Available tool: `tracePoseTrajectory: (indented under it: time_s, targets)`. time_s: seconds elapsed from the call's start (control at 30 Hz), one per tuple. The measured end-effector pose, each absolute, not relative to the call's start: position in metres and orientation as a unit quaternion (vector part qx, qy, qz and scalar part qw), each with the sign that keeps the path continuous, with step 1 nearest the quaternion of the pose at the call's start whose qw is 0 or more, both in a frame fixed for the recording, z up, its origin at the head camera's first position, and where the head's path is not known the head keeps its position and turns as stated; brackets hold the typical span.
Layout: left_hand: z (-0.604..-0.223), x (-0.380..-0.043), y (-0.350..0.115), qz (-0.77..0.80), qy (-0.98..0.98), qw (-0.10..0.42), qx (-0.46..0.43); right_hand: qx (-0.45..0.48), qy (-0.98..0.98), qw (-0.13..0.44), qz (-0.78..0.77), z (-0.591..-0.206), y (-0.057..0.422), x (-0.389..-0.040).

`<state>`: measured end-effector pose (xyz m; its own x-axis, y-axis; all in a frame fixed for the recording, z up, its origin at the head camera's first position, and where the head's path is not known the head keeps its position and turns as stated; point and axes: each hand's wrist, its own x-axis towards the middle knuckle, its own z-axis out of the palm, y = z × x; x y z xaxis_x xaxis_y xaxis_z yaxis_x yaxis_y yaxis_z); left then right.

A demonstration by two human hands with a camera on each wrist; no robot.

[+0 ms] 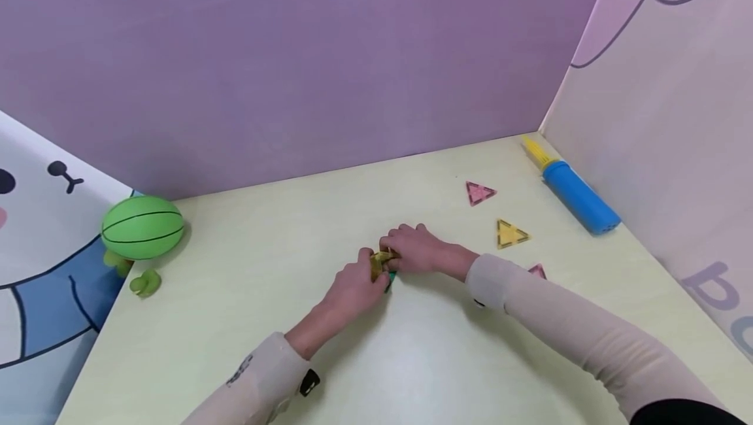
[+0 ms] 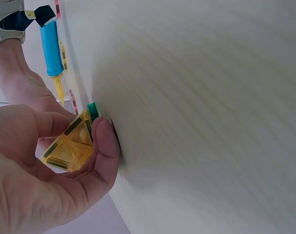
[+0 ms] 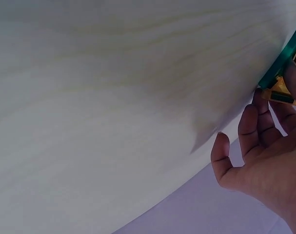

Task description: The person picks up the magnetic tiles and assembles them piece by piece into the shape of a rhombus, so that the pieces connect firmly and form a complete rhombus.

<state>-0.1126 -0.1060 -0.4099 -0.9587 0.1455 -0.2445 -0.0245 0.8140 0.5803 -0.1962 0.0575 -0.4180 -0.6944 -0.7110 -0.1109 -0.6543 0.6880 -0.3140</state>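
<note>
Both hands meet near the middle of the table around a small structure of see-through yellow magnetic tiles (image 1: pixel 379 264) on a green tile (image 1: pixel 391 280). My left hand (image 1: pixel 353 286) curls its thumb and fingers round the yellow tiles; in the left wrist view their slanted triangular faces (image 2: pixel 72 148) show between thumb and fingers. From the far right side, my right hand (image 1: pixel 419 250) pinches the yellow tiles just above the green tile's edge (image 3: pixel 282 61), with its outer fingers loosely bent. Fingers hide much of the structure.
To the right lie a yellow triangle tile (image 1: pixel 512 234), a pink triangle tile (image 1: pixel 480 193) and another pink tile (image 1: pixel 538 271) partly behind the right sleeve. A blue pump (image 1: pixel 579 196) lies by the right wall. A green ball (image 1: pixel 143 227) and small green toy (image 1: pixel 146 283) sit at left.
</note>
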Motion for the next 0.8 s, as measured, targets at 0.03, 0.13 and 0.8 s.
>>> tracePoseTrajectory:
  time_s: [0.03, 0.13, 0.8]
  targets:
    - [-0.409, -0.112, -0.107, 0.303, 0.942, 0.141, 0.033, -0.376, 0.911, 0.112, -0.127, -0.417, 0.057, -0.196]
    - [-0.408, -0.113, -0.111, 0.301, 0.942, 0.142, 0.039, -0.379, 0.908, 0.112, -0.137, -0.414, 0.054, -0.194]
    - [-0.404, -0.119, -0.147, 0.262, 0.953, 0.126, 0.08, -0.392, 0.904, 0.09, -0.141, -0.415, 0.039, -0.197]
